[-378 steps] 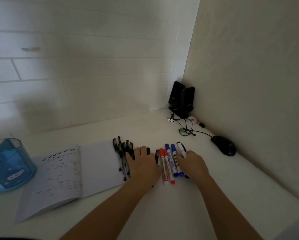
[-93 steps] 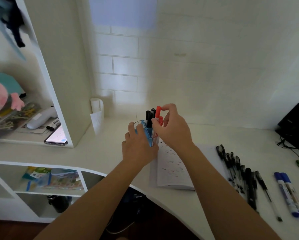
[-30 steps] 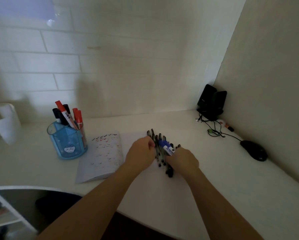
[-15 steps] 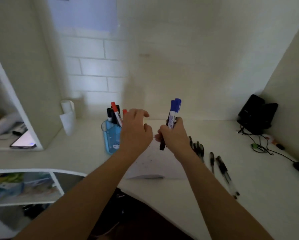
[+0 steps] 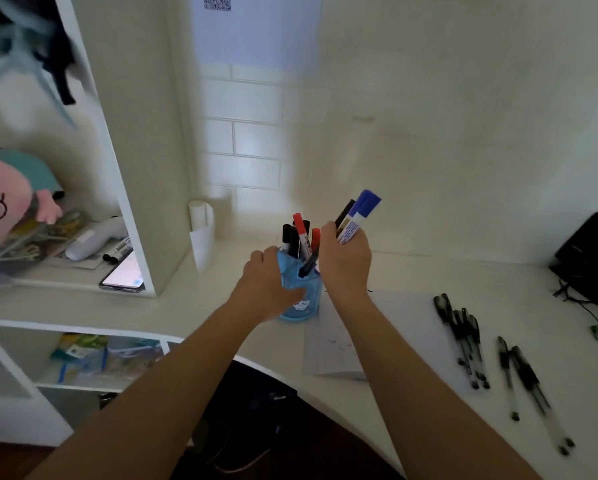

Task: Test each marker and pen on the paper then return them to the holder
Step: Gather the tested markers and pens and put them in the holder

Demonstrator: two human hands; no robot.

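A translucent blue holder stands on the white desk with red markers and black markers upright in it. My left hand grips the holder's left side. My right hand holds a bunch of blue markers together with a black pen, tilted just above the holder's rim, the lower tips at its opening. The open paper booklet with ink marks lies right of the holder. Several black pens lie on the desk further right.
A white shelf unit stands left, holding a pink plush toy, a phone and a thermometer-like device. A rolled white paper stands behind the holder. A black speaker with cables sits at far right. The desk edge curves in front.
My right hand has carried the blue markers and pen from above the paper leftward to the holder. My left hand has come down and taken hold of the holder.
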